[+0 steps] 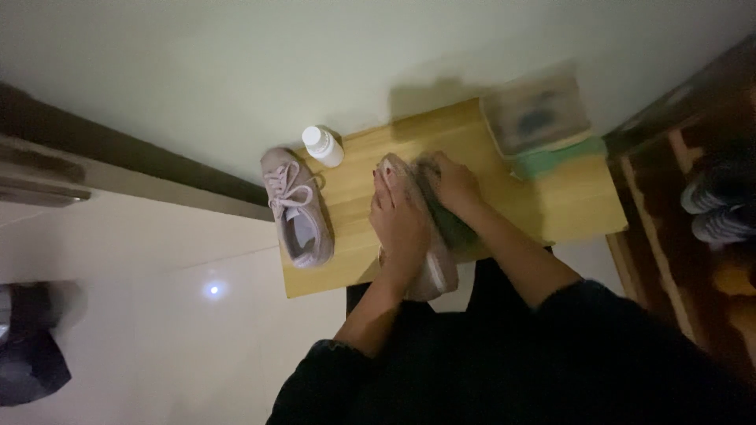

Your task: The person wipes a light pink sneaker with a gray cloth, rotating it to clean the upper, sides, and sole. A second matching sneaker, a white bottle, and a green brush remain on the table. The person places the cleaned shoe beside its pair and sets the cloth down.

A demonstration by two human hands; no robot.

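Looking down, I see the wooden table (551,201) against the pale wall, with both my forearms reaching onto it in dark sleeves. My left hand (400,224) lies flat along the top of a pale sneaker (429,267), fingers extended and pressing it down; that shoe sits at the table's near edge, heel overhanging. My right hand (453,185) is clenched around a dark cloth (450,224) held against the shoe's side. A 2nd sneaker (295,206), laced, lies apart at the left edge, touching nothing in my hands. Behind it stands 1 white bottle (323,146). A blurred clear box (537,114) rests on a green pad (555,157) at the far right; I cannot tell its contents.
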